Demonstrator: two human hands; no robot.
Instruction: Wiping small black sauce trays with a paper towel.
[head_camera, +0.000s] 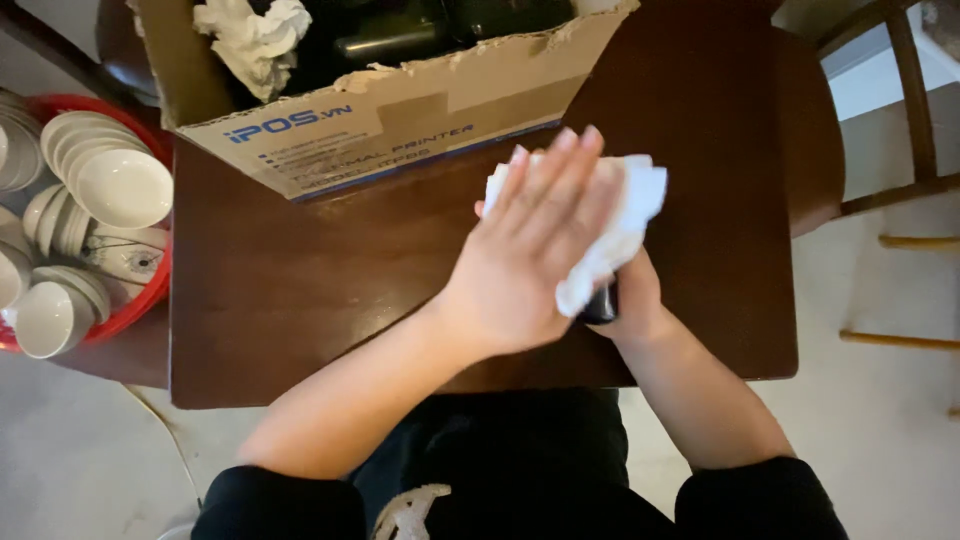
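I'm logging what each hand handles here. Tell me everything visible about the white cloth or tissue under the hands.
The white tissue looks like soft, crumpled paper, bunched with uneven edges. It sits above the dark wooden table, wrapped over a small dark object gripped in the right hand. The left hand lies flat across it, fingers stretched out, hiding its middle.

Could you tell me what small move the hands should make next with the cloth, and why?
Probably a further short rub of the white cloth along the dark object. The left hand lies flat on the cloth, which drapes over the object's top, while the right hand grips it from below; only its lower end shows, so the cloth covers the rest.
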